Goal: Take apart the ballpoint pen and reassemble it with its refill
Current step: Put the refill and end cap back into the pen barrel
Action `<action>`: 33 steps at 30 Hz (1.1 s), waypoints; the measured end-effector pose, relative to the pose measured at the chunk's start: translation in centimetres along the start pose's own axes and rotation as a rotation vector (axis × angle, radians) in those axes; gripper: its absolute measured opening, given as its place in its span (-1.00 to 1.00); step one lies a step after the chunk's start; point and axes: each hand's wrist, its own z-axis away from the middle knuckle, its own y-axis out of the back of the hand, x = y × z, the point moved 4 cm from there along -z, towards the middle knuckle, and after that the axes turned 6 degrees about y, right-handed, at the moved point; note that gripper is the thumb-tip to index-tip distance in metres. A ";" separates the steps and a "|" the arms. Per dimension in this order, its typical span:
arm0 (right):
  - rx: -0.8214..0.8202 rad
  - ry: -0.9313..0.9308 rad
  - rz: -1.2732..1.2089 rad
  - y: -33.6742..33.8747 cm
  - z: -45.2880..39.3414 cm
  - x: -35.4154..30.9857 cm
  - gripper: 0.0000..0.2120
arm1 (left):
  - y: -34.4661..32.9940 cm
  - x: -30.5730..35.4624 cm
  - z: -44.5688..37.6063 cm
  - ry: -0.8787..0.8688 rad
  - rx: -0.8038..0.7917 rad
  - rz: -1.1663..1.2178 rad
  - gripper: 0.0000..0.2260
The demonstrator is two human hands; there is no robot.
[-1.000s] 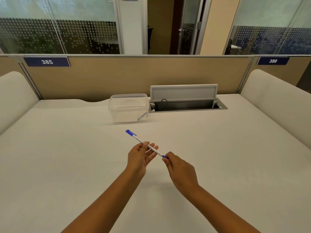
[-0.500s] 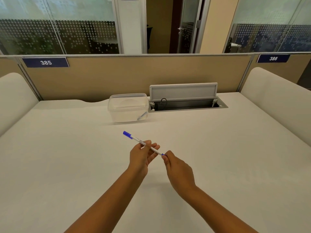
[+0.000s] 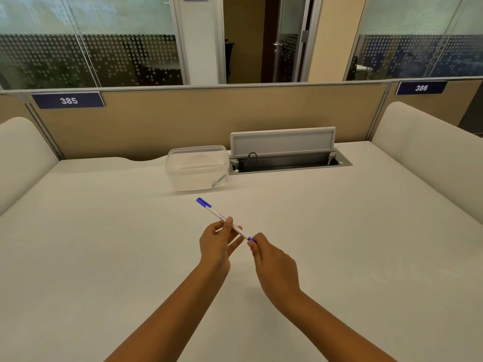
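Pen [image 3: 222, 218]: slim white barrel, blue cap | left hand [image 3: 214, 246] grip pinches barrel | right hand [image 3: 274, 265] pinches blue tip end

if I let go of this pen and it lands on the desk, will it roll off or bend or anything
The pen looks thin, straight and round, so it would probably roll a little on the flat desk. Its blue cap may carry a clip that would stop it, but that is too small to tell. Held level between the left hand and right hand, it shows no sag, so it is likely stiff and light.
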 end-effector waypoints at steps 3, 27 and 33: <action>0.020 0.055 0.084 0.0 0.2 0.0 -0.52 | 0.1 0.3 -0.1 0.020 -0.062 -0.002 -0.94; -0.100 -0.308 -0.782 -1.5 0.5 -0.4 -0.69 | -1.7 1.4 1.2 0.087 -0.327 0.060 -0.77; 0.025 -0.050 -0.263 -0.4 0.7 0.0 -0.73 | -0.9 1.4 1.0 0.034 -0.236 -0.048 -0.91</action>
